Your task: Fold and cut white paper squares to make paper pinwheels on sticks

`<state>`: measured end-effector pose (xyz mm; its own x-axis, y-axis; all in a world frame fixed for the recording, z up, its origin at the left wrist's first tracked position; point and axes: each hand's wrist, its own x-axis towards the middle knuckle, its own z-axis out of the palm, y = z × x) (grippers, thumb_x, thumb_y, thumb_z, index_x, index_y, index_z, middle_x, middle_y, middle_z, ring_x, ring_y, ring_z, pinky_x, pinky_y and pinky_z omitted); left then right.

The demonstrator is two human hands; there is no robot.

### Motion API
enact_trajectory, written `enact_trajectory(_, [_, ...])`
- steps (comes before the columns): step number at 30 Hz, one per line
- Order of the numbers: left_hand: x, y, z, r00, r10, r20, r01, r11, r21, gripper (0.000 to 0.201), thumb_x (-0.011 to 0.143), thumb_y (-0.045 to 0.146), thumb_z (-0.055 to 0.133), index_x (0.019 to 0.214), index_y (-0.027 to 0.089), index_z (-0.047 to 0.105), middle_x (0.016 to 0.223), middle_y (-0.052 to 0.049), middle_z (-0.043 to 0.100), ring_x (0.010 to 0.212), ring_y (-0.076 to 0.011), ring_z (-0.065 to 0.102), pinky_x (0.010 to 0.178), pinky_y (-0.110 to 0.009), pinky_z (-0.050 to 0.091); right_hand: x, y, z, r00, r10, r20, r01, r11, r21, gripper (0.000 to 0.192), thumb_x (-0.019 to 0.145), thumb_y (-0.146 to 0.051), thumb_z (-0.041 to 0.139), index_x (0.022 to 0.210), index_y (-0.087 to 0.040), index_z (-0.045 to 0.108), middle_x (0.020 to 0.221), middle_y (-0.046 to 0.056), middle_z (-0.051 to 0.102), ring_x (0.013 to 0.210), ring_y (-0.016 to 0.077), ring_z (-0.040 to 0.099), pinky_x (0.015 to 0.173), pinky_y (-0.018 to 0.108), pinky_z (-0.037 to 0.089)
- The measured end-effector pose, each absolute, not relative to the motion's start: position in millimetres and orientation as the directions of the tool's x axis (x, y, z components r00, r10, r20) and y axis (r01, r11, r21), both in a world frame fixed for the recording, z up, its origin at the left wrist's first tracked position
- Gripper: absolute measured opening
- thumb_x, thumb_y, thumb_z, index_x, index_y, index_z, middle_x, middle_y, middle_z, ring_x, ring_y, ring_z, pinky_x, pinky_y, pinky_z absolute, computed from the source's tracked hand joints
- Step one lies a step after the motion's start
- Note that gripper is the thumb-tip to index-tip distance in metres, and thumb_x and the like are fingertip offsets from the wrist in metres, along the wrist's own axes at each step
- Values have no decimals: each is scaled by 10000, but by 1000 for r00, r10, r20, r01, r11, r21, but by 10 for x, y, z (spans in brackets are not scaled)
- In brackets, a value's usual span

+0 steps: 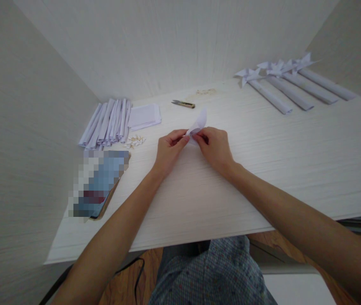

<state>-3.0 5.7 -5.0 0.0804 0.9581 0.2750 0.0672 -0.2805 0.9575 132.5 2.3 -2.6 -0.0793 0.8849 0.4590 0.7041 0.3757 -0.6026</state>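
Observation:
A small piece of white paper (200, 120), partly folded with a raised flap, is pinched between my two hands above the middle of the table. My left hand (170, 149) grips its left side with thumb and fingers closed. On the other side, my right hand (214, 144) is closed on the paper's lower right part, fingertips near the fold. The fingers hide part of the paper. Beyond the hands lies a pair of thread snips (183, 103) with pointed blades. To the left is a stack of square white paper sheets (144, 116).
Several rolled paper tubes (107, 123) are piled at the left wall, near small white-tipped bits (134, 141). A blurred phone-like device (107, 182) lies closer. At back right rest several paper pinwheels (250, 76) on paper tubes (271, 96). Tiny scraps (206, 91) lie at the back.

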Motion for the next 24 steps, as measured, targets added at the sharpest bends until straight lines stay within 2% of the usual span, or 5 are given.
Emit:
enact_trajectory(8, [-6,64,-73,-51,981,186,27,-185,982,259,633,275,660,873,183,690,898,-29,696,815,-150,619,770,-318,485,1325,16,-17,-60,893,447,709,353,-610,232,777,-207,476,565,-158,556,575,8,525,553,116,427,574,269,300])
enact_trajectory(15, [-17,69,-86,-44,984,175,52,-173,984,257,649,328,641,861,192,695,876,-19,696,797,-145,614,743,-312,499,1336,23,-28,-65,890,452,690,367,-624,206,759,-189,489,583,-159,590,597,17,555,569,127,453,584,274,316])
enact_trajectory(24, [-12,70,-79,-57,985,160,20,-159,987,239,642,299,645,842,180,696,852,-15,694,765,-137,614,732,-307,499,1342,39,-46,-50,887,460,668,372,-645,193,754,-184,503,599,-164,615,594,13,583,569,130,479,587,269,339])
